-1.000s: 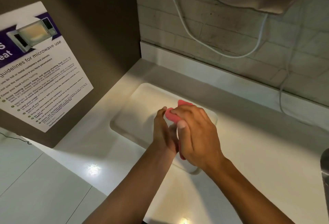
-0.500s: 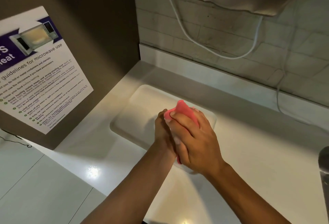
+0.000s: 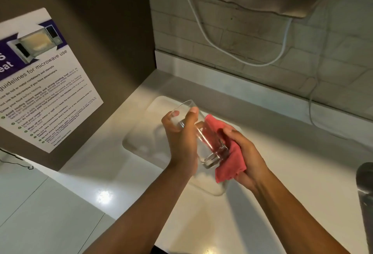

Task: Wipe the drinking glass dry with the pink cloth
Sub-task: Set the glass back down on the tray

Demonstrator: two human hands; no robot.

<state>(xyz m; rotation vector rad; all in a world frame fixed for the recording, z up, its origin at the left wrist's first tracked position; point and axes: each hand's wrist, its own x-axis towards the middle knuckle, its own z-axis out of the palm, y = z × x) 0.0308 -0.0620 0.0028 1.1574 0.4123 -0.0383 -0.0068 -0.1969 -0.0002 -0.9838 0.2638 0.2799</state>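
Note:
A clear drinking glass [image 3: 210,144] is held tilted above the counter, its mouth up and to the left, its thick base down and to the right. My left hand [image 3: 181,138] grips it near the rim, thumb on the near side and fingers around the wall. My right hand [image 3: 245,159] holds the pink cloth [image 3: 230,161] pressed against the glass's right side and base. Part of the cloth hangs below the base.
A white tray [image 3: 141,132] lies on the white counter [image 3: 292,183] beneath the hands. A brown panel with a microwave guideline sheet [image 3: 46,84] stands at left. A white cable [image 3: 222,50] droops along the brick wall. A dark metal object [image 3: 365,193] sits at the right edge.
My hands have moved apart. The glass, hidden under my right hand before, is now exposed and tilted in my left hand, and the cloth has slid down to its base.

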